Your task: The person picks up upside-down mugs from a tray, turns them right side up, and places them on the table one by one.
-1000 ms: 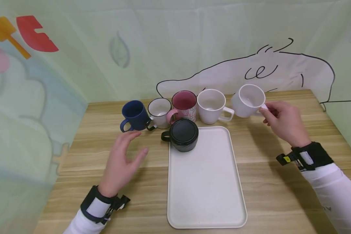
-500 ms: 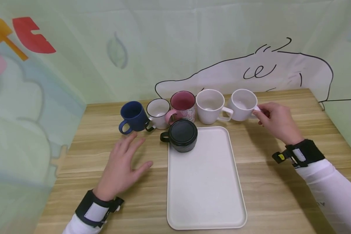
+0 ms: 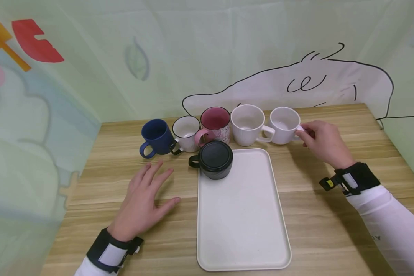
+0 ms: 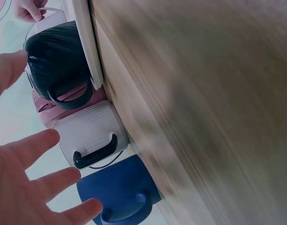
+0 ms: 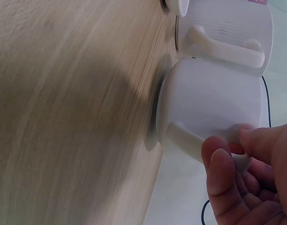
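right hand [image 3: 326, 142] pinches the handle of a small white mug [image 3: 285, 125], smooth, rounded, glossy, upright on the wood-grain table [image 3: 331, 214] just left of the fingers. left hand [image 3: 143, 199] flat, fingers spread, holding nothing. one white rectangular tray [image 3: 243, 214] between the hands. six mugs: black on tray, navy, three white, pink.

No readable text, label, brand or number shows on anything.
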`<state>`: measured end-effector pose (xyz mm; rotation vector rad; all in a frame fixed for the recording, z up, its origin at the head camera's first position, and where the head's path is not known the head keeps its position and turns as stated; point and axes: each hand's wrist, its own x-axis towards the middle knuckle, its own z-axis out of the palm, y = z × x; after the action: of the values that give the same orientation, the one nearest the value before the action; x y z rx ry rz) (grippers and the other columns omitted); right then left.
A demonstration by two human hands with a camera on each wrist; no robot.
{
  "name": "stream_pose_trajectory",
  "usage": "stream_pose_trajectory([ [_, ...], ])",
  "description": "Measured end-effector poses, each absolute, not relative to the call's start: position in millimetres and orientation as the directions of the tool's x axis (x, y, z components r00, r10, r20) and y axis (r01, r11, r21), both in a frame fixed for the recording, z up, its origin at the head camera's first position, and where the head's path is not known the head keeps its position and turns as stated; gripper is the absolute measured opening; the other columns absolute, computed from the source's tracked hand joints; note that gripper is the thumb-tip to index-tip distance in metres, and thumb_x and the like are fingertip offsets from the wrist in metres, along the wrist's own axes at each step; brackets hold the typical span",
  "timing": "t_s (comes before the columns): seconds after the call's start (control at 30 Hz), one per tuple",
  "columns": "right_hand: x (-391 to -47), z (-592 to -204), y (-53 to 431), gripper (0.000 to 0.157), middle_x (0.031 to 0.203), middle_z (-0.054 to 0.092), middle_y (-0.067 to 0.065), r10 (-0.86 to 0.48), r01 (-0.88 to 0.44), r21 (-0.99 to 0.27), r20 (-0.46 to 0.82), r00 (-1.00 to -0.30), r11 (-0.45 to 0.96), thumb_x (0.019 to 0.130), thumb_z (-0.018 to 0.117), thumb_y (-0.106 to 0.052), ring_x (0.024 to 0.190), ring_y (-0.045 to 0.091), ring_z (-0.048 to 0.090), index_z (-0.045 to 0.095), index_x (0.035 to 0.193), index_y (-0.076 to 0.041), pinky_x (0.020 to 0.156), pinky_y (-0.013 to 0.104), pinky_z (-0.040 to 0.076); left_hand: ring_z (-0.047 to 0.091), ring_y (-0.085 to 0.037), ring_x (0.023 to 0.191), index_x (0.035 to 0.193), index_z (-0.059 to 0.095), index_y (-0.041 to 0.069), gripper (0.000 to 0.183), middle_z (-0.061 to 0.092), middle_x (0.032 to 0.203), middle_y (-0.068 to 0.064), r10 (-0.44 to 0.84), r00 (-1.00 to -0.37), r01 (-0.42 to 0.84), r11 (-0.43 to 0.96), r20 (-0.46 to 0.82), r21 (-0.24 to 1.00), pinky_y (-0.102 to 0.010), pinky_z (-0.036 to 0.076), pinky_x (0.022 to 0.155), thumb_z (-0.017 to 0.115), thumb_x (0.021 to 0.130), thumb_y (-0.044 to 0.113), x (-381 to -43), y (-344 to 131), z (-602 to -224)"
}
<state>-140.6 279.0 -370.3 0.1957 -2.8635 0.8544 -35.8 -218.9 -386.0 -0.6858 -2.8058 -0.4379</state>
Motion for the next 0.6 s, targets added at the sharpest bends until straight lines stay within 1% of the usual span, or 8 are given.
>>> stream_pose_trajectory([
  [0.13, -141.8, -370.5, 277.3, 0.030, 0.082, 0.065, 0.012, -0.091, -0.170, -0.536, 0.171, -0.981, 0.827, 0.099, 0.064, -0.026, 0.067, 0.022, 0.060, 0.070, 0.113, -0.001, 0.051, 0.032, 0.046, 0.027, -0.043, 0.141, 0.146, 0.052, 0.016, 0.080, 0.032, 0.158, -0.013, 0.409, -0.873, 0.470, 0.851, 0.265, 0.236, -0.063, 0.023, 0.108, 0.065, 0.084, 0.065, -35.5, -219.4, -387.1],
  [0.33, -143.1, -372.4, 276.8, 0.027, 0.079, 0.063, 0.009, -0.099, -0.174, -0.539, 0.166, -0.981, 0.824, 0.099, 0.063, -0.024, 0.066, 0.022, 0.059, 0.071, 0.111, 0.000, 0.050, 0.031, 0.046, 0.028, -0.044, 0.140, 0.146, 0.052, 0.016, 0.080, 0.035, 0.156, -0.015, 0.408, -0.876, 0.467, 0.850, 0.257, 0.244, -0.063, 0.023, 0.108, 0.064, 0.084, 0.066, -35.4, -218.6, -387.8],
  [0.6, -144.0, -373.7, 276.7, 0.029, 0.077, 0.063, 0.008, -0.101, -0.172, -0.537, 0.160, -0.982, 0.826, 0.099, 0.063, -0.027, 0.066, 0.022, 0.057, 0.070, 0.111, -0.001, 0.050, 0.032, 0.045, 0.029, -0.046, 0.139, 0.147, 0.051, 0.019, 0.080, 0.035, 0.156, -0.015, 0.412, -0.885, 0.457, 0.858, 0.218, 0.232, -0.063, 0.023, 0.109, 0.061, 0.085, 0.069, -34.6, -218.1, -390.9],
])
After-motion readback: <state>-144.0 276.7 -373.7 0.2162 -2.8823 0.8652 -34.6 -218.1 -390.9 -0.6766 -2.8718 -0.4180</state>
